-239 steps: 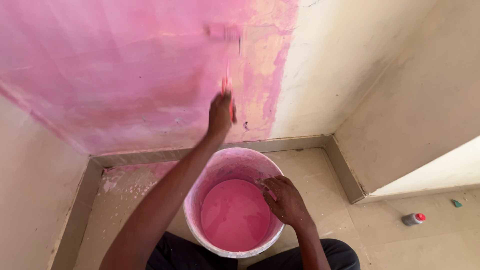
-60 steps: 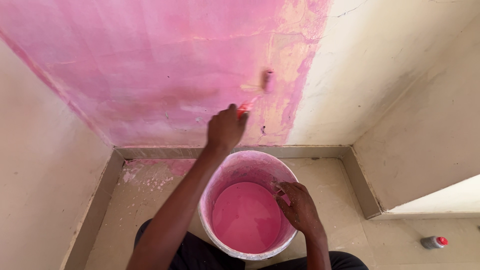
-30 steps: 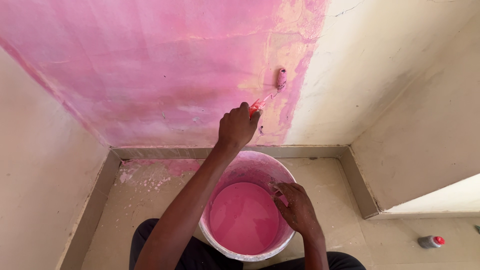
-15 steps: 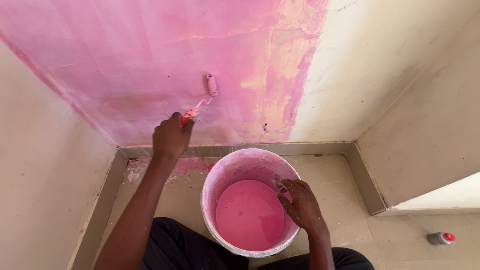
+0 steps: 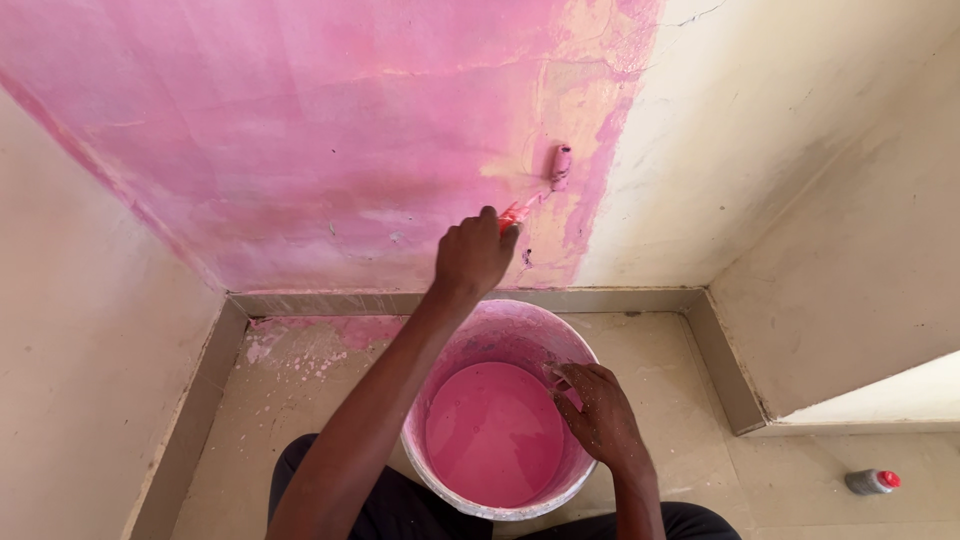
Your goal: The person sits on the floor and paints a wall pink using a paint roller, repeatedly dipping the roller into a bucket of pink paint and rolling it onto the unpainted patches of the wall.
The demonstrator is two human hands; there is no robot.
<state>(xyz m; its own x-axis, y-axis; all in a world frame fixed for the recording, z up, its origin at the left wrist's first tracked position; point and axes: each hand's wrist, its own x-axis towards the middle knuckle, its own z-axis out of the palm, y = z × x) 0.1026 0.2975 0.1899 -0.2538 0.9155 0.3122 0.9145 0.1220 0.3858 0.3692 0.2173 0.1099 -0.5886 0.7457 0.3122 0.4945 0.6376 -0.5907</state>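
— What's nearest?
— One bucket (image 5: pixel 455 340) of pink paint; the right hand (image 5: pixel 600 415) curls its fingers over the rim. One small grey bottle (image 5: pixel 872 482) with a red cap lies on the floor (image 5: pixel 680 370), right.
— And farther?
— The left hand (image 5: pixel 472 255), fist closed, grips one roller (image 5: pixel 560 163); its handle slants up-right, head against the pink wall (image 5: pixel 300 130).
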